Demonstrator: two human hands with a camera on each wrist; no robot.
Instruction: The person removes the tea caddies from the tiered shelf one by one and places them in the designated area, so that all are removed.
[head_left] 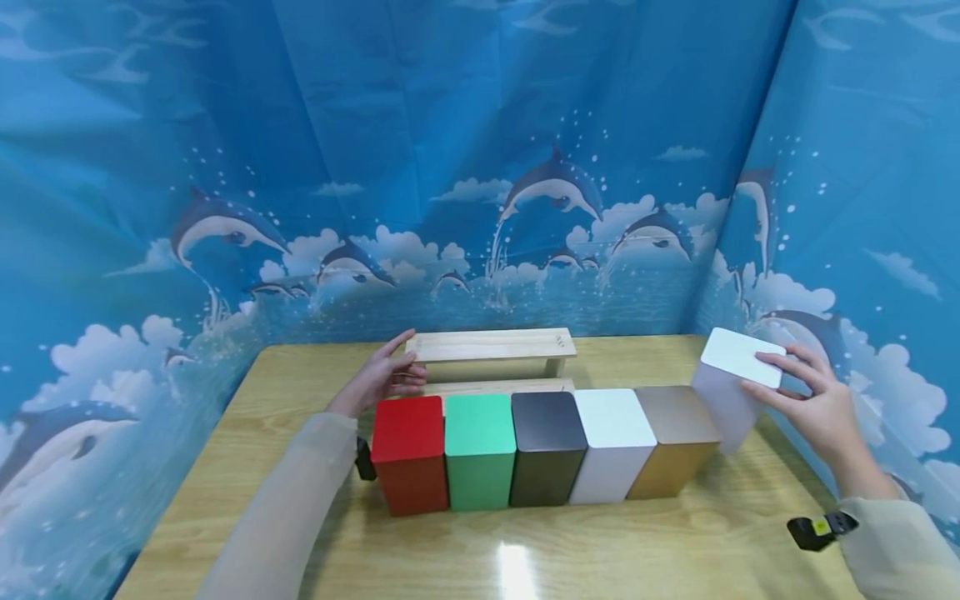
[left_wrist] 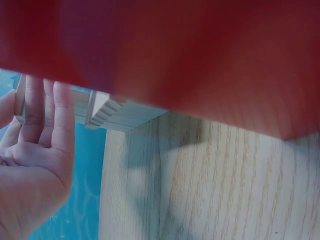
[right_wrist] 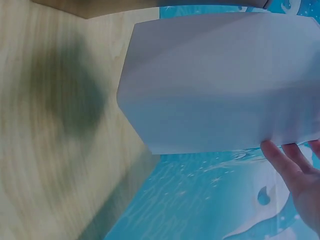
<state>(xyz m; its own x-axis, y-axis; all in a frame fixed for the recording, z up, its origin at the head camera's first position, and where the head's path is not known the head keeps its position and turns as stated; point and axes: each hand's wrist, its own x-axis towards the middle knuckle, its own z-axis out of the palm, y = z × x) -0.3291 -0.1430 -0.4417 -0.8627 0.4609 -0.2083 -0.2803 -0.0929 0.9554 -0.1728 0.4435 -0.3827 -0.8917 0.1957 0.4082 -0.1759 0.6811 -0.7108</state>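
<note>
My left hand (head_left: 385, 377) pinches the left end of a pale wooden rack (head_left: 491, 343) behind the row of boxes, thumb on one side and fingers on the other. In the left wrist view, a red surface hides much of the rack (left_wrist: 92, 107). At the far right, my right hand (head_left: 813, 396) holds a white box (head_left: 738, 358) by its upper end. That box leans, its top turned askew from the row; in the right wrist view the fingers (right_wrist: 282, 162) press its side. Whether its base touches the table, I cannot tell.
Side by side on the wooden table (head_left: 525, 542) stand a red box (head_left: 408, 429), a green box (head_left: 480, 423), a black box (head_left: 549, 421), another white box (head_left: 613, 418) and a brown box (head_left: 677, 414). Blue dolphin-print curtains (head_left: 450, 167) enclose the back and sides.
</note>
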